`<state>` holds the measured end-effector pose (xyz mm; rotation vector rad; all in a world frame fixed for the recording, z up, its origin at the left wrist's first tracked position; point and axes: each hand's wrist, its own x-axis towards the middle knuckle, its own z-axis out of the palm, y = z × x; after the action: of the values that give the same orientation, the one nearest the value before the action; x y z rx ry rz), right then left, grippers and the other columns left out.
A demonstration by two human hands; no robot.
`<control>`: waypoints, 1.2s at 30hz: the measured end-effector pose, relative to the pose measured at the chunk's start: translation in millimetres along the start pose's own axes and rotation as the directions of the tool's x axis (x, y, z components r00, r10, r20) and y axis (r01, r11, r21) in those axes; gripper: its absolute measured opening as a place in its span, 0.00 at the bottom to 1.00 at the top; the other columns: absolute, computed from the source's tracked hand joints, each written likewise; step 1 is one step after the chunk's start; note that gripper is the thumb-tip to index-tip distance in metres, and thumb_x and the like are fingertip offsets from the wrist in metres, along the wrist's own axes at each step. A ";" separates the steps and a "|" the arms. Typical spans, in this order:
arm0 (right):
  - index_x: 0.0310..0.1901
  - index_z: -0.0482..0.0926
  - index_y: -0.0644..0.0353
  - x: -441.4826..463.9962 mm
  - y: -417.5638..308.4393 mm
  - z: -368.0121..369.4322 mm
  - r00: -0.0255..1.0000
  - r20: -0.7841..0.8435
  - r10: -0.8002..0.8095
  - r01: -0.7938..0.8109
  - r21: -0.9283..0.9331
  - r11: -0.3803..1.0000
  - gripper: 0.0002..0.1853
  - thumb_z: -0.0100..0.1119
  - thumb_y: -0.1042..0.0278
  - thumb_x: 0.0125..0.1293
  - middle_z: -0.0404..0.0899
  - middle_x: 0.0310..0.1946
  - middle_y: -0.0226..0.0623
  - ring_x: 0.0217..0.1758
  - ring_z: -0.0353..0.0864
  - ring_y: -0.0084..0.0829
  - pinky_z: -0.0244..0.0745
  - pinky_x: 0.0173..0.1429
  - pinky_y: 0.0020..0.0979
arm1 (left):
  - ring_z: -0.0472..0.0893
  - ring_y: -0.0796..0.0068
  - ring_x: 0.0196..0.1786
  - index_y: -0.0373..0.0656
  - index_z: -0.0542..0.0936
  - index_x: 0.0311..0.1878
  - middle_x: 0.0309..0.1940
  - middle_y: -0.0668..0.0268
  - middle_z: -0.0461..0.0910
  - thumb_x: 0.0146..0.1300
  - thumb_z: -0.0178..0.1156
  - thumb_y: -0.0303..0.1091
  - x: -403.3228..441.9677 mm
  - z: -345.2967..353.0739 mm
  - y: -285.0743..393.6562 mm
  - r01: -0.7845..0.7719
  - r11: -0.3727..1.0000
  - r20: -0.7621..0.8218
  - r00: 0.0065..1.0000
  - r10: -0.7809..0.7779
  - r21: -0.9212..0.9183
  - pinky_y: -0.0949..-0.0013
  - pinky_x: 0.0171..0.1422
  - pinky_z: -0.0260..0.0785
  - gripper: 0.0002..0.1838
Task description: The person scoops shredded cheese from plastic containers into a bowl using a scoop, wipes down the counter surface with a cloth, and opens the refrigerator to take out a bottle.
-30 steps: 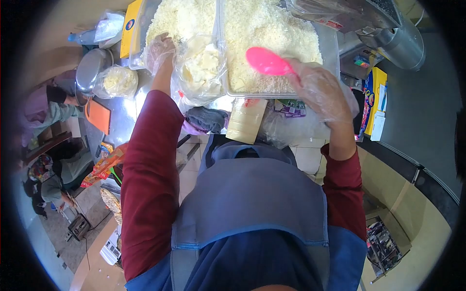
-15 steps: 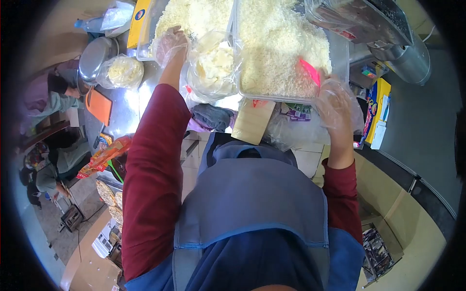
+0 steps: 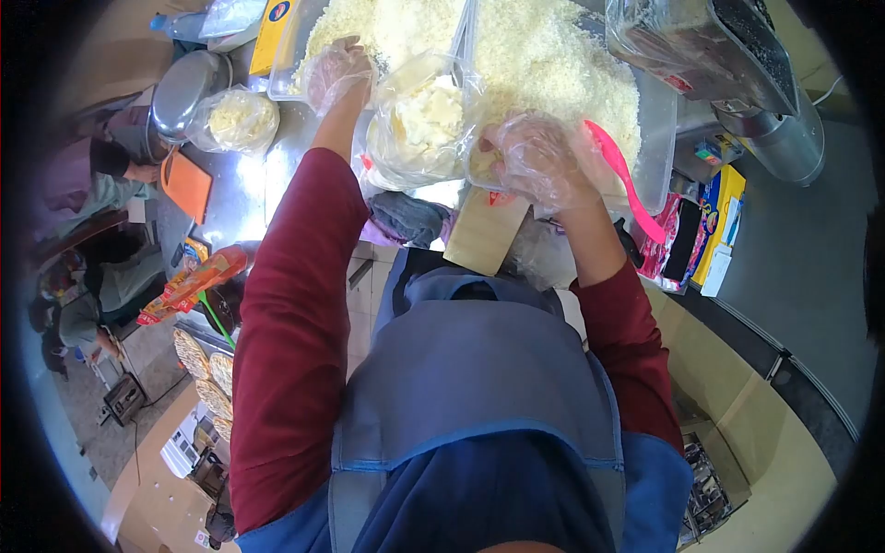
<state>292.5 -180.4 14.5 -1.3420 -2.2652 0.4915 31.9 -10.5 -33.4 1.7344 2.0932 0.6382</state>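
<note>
My left hand point(image 3: 338, 76), in a clear plastic glove, is over the front of the left tub point(image 3: 281, 69) of pale grated food point(image 3: 387, 35). Its fingers reach forward, with nothing visible in them. Beside it stands a clear plastic bag point(image 3: 419, 124) holding a creamy pale-yellow mass. My right hand point(image 3: 539, 158), gloved too, is at the front of the right tub point(image 3: 659, 138), close to the bag. Its fingers are bent and apart, pointing left. A pink spatula point(image 3: 630, 184) lies across that tub's front right corner, apart from my fingers.
A tied bag of pale food point(image 3: 241, 120), a metal pot point(image 3: 189, 97) and an orange board point(image 3: 186, 184) are on the left. A metal canister point(image 3: 784, 143) and a yellow box point(image 3: 724, 217) stand right. Other people point(image 3: 115, 166) sit at far left.
My right hand has moved left from the right tub's corner toward the bag, leaving the pink spatula behind on the rim. My left hand stays nearly in place.
</note>
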 end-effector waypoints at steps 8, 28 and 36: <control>0.33 0.76 0.58 1.5 -19.5 -36.0 0.996 -0.038 0.080 -0.082 -0.063 0.995 0.07 0.60 0.66 0.54 0.74 0.29 0.41 0.39 0.75 0.41 0.68 0.46 0.42 | 0.81 0.71 0.50 0.52 0.79 0.54 0.46 0.71 0.84 0.63 0.52 0.37 -6.9 -3.4 6.5 0.023 0.999 -0.015 1.000 -0.023 -0.036 0.68 0.54 0.70 0.17; 0.55 0.77 0.59 -5.2 -37.4 -114.6 0.820 -0.176 0.545 -0.567 -0.390 0.726 0.18 0.55 0.64 0.64 0.82 0.33 0.48 0.36 0.82 0.45 0.75 0.44 0.39 | 0.78 0.65 0.54 0.54 0.78 0.55 0.50 0.64 0.81 0.64 0.51 0.40 -14.7 -28.9 27.8 -0.043 0.999 0.109 0.993 0.046 -0.030 0.63 0.58 0.68 0.17; 0.59 0.71 0.63 -79.7 0.8 -79.1 0.872 -0.185 0.453 -0.471 -0.571 0.673 0.21 0.49 0.68 0.65 0.79 0.26 0.51 0.31 0.80 0.48 0.73 0.38 0.47 | 0.80 0.59 0.49 0.54 0.79 0.51 0.42 0.61 0.83 0.60 0.54 0.38 -18.8 -28.4 28.0 -0.092 0.996 0.052 0.995 0.091 0.016 0.57 0.53 0.71 0.16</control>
<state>370.1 -245.0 63.6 -2.2583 -2.1148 -0.1416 43.6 -28.2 5.3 1.8453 2.0009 0.5954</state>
